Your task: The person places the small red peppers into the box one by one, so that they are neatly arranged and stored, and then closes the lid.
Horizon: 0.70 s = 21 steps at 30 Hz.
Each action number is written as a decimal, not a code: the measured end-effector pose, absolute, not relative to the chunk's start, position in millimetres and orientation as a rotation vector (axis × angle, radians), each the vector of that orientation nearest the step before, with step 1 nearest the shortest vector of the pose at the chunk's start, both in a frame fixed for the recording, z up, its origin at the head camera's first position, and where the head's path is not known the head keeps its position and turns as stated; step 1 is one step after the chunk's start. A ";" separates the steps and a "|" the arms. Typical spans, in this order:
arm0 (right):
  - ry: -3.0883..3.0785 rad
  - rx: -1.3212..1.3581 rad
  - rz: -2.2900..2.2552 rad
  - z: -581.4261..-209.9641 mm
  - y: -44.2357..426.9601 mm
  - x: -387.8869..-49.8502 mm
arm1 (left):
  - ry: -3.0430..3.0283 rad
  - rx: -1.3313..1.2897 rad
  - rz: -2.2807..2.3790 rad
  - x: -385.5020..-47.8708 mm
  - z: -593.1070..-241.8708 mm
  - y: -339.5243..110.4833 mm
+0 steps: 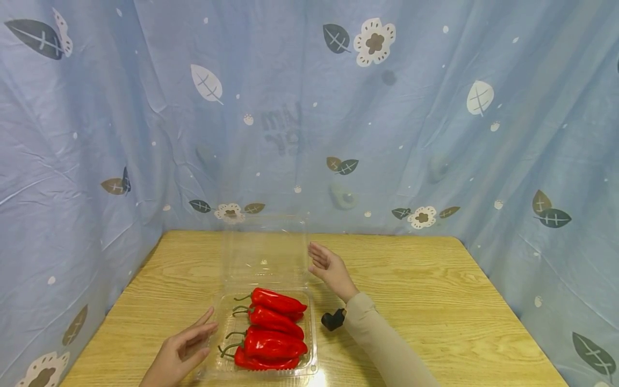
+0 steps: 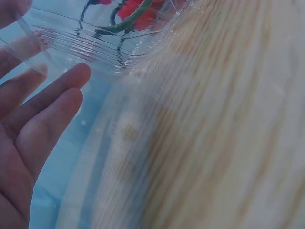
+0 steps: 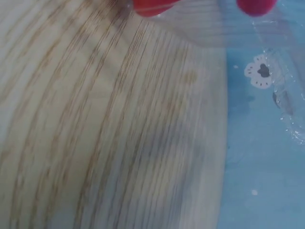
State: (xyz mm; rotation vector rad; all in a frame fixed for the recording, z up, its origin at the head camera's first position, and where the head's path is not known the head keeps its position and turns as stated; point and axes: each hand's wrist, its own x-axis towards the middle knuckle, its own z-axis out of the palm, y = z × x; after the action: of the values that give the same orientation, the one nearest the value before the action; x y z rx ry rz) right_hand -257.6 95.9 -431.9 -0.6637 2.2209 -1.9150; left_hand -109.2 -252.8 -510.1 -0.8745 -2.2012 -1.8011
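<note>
Several glossy red peppers with green stems lie side by side in a clear plastic clamshell container. Its transparent lid stands raised at the far side. My left hand is at the container's left side, fingers loosely extended. In the left wrist view, the fingers are close to the ribbed plastic wall, some seen through it; whether they touch it I cannot tell. Beside the lid's right edge is my right hand, its fingers mostly straight. The right wrist view shows pepper tips through plastic, but no hand.
A wood-grain table carries the container near its front edge. Just under the right wrist is a small black object. Blue curtains with leaf and flower prints hang behind the table and at both sides.
</note>
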 end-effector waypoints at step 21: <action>2.240 -0.747 -1.948 -439.8 104.3 -246.1 | -2.263 -0.816 -1.814 -108.6 -508.5 -252.3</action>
State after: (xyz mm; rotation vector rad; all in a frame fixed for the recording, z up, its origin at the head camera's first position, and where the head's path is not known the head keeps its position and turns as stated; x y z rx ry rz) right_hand -246.1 104.3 -439.8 -0.7474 2.2396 -1.9482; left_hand -108.6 -252.3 -508.5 -0.8162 -2.2630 -1.8138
